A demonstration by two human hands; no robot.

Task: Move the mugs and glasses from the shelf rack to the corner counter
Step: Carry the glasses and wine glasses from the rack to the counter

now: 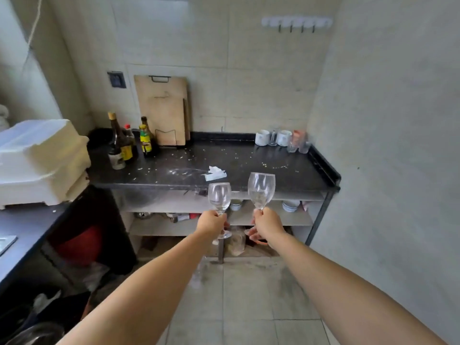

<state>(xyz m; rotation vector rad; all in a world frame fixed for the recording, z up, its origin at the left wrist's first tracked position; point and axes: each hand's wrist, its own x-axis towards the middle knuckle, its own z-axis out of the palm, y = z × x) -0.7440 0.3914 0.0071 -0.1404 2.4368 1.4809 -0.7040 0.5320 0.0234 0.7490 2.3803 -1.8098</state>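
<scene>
My left hand (211, 224) grips the stem of a clear wine glass (219, 196), held upright. My right hand (266, 224) grips the stem of a second, slightly larger wine glass (261, 188), also upright. Both glasses hang in the air just in front of the black corner counter (249, 165). At the counter's back right corner stand two white mugs (262, 137) (284, 138) and several clear glasses (297, 143). The shelf rack is out of view.
Sauce bottles (129, 143) crowd the counter's left end and cutting boards (163, 109) lean on the back wall. A crumpled paper scrap (215, 173) and crumbs lie mid-counter. Bowls (290, 205) sit on the shelves below. White foam boxes (42, 160) stand at left.
</scene>
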